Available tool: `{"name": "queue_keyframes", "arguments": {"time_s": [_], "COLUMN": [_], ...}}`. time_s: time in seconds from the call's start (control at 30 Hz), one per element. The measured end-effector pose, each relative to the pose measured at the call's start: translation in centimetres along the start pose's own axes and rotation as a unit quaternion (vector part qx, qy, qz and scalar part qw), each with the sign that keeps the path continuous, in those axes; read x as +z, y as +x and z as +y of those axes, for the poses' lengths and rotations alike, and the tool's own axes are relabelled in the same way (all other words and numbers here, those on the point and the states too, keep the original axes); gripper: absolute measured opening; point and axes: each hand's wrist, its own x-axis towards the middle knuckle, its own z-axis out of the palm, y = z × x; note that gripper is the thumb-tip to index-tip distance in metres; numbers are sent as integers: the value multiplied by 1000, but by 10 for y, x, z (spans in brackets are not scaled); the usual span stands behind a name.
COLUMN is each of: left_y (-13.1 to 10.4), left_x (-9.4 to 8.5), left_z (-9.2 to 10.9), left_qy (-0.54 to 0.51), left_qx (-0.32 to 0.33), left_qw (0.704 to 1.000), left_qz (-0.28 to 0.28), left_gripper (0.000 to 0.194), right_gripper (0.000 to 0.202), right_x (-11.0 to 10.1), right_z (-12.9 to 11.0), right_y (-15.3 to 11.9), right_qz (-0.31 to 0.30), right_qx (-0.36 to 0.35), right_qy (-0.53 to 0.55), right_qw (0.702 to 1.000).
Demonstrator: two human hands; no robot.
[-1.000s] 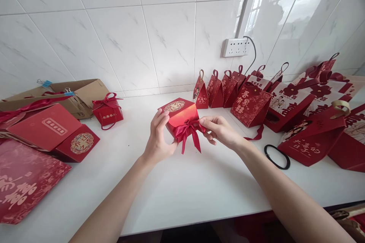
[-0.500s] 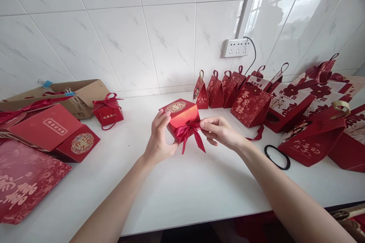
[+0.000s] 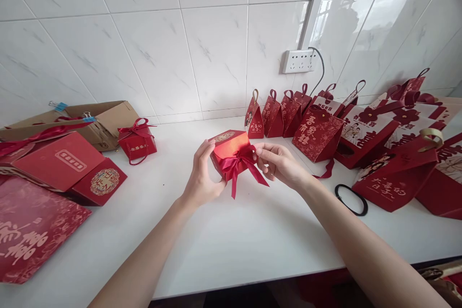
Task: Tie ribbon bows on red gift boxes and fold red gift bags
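Note:
A red gift box point(image 3: 234, 143) with a gold emblem on its lid is tilted above the middle of the white table. My left hand point(image 3: 202, 171) grips its left side, thumb low at the front and fingers along the upper edge. On the box's front is a dark red ribbon bow point(image 3: 236, 162), its tails hanging down. My right hand point(image 3: 276, 161) pinches the right loop of this bow between thumb and forefinger, its other fingers curled beneath.
Several red gift boxes with loop handles point(image 3: 317, 132) stand at the right. A black hair tie point(image 3: 351, 199) lies before them. At left are a small ribboned box point(image 3: 137, 142), a cardboard box point(image 3: 108, 122) with clips, and flat red packaging point(image 3: 39, 236). A socket point(image 3: 299, 61) is on the wall.
My right hand has shifted slightly and tugged the bow's right loop. The box has turned a little, and the right ribbon tail now swings further right.

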Motion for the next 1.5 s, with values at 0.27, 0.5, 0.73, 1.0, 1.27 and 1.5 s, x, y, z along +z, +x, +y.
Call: {"name": "queue_keyframes", "arguments": {"time_s": [0.27,0.5,0.73,1.0,1.27,1.5], "left_y": [-2,-3,-2,-3,-3,-2], "left_x": [-1,-5,-9,-9,-11,-15], "left_z": [0,4,4,-1,-7,-18], "left_qy": [-16,-87,-119,-112,-136,-275], "left_qx": [-49,-129,-147,-144,-183,-284], "left_qw": [998,986,976,978,970,911], "left_qz": [-20,-66,-107,-106,-87,-117], "left_gripper": [92,93,90,93,92,83], "right_gripper": [39,38,34,38,43,55], "right_x": [-2,2,-1,-5,-4,-6], "right_z": [0,1,9,15,13,18], "right_y": [0,3,8,11,10,10], "right_qz": [20,86,110,117,130,60], "right_qx": [-25,-44,-54,-18,-15,-42], "right_qy": [30,-39,-99,-134,-123,-119], "right_qw": [999,995,988,984,984,990]}}
